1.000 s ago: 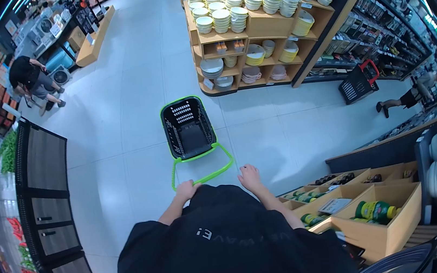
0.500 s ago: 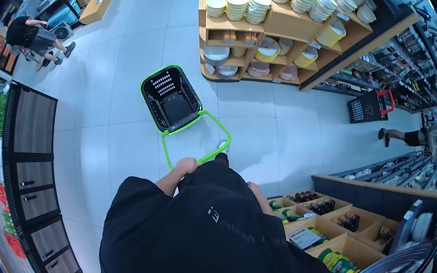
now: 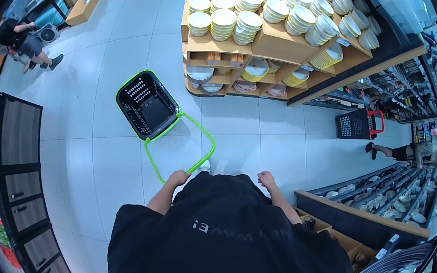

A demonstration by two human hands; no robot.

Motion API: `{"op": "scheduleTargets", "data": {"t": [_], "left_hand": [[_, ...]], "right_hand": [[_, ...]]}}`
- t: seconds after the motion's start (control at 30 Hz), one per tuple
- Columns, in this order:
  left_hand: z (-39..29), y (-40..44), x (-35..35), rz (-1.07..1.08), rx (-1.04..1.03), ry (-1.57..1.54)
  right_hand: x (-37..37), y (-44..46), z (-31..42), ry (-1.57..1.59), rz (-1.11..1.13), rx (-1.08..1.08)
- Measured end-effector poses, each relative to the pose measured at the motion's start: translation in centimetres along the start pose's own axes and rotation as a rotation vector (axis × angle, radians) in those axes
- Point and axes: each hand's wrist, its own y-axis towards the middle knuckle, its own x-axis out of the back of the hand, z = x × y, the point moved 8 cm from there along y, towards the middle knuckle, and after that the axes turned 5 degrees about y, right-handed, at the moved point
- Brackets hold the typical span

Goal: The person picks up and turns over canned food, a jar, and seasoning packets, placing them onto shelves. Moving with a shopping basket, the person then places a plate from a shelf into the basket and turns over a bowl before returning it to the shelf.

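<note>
My left hand [image 3: 179, 178] is wrapped round the green pull handle [image 3: 210, 144] of a shopping basket. The shopping basket [image 3: 150, 107] is black with a bright green rim and stands on the floor ahead of me, tilted a little. Its perforated walls and bottom are visible. Out to the right of my body, my right hand [image 3: 265, 178] has its fingers curled in, and no object shows in it. One of my white shoes [image 3: 204, 166] peeks out beside the handle.
Stacked bowls [image 3: 223, 22] fill a wooden display [image 3: 267, 43] ahead to the right. A black basket with a red handle [image 3: 355, 124] and a person [image 3: 395, 152] are further right. Dish racks [image 3: 378, 193] line the near right, dark cabinets [image 3: 23, 188] the left. Another person [image 3: 27, 42] stands far left.
I have advanced along the aisle, and shelves on the near right slid back. The basket shifted left and down in view. My right hand swung forward from my side.
</note>
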Motion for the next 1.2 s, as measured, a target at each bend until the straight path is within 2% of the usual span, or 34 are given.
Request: {"op": "scheduleTargets", "data": {"t": [0.13, 0.2, 0.27, 0.33, 0.43, 0.57, 0.63, 0.67, 0.73, 0.77, 0.93, 1.0, 1.03, 1.1, 1.2], "left_hand": [[0.9, -0.9, 0.1, -0.046, 0.144, -0.040], [0.3, -1.0, 0.6, 0.011, 0.173, 0.073], [-0.6, -0.1, 1.3, 0.091, 0.190, 0.068], [-0.7, 0.4, -0.9, 0.297, 0.335, -0.218], [-4.5, 0.8, -1.3, 0.297, 0.306, -0.414], [-9.2, 4.6, -2.2, 0.163, 0.269, -0.569], [-11.9, 5.9, -0.7, -0.015, 0.259, -0.376], [-13.4, 6.3, -1.0, -0.018, 0.268, -0.383], [-17.4, 4.8, 2.7, -0.155, 0.481, -0.311], [-19.0, 5.3, 3.5, -0.119, 0.504, -0.315], [-26.4, 7.1, 6.2, -0.244, 0.571, -0.310], [-29.0, 8.5, 6.3, -0.292, 0.560, -0.244], [-30.2, 8.3, 6.2, -0.307, 0.579, -0.266], [-33.7, 7.5, 6.1, -0.402, 0.537, -0.197], [-38.1, 6.0, 5.7, -0.518, 0.515, -0.163]], "right_hand": [[-1.5, 2.2, 6.2, -0.136, 0.126, 0.133], [-3.0, 3.7, 8.8, -0.155, 0.170, 0.257], [-3.5, 4.4, 10.9, -0.179, 0.187, 0.284], [-3.9, 5.5, 13.2, -0.261, 0.216, 0.438], [-1.7, 6.6, 16.0, -0.358, 0.314, 0.446], [4.8, 11.9, 17.7, -0.445, 0.315, 0.406], [9.1, 15.2, 18.0, -0.473, 0.304, 0.383], [11.2, 16.8, 18.0, -0.500, 0.296, 0.358], [15.6, 20.4, 18.3, -0.550, 0.254, 0.406], [17.8, 22.1, 18.3, -0.561, 0.218, 0.435], [26.2, 32.2, 16.0, -0.617, 0.270, 0.454], [29.5, 35.0, 16.2, -0.570, 0.204, 0.349], [30.0, 34.4, 17.6, -0.588, 0.218, 0.372], [32.3, 33.1, 18.1, -0.347, 0.219, 0.140], [31.4, 33.5, 18.7, -0.436, 0.314, 0.225]]}}
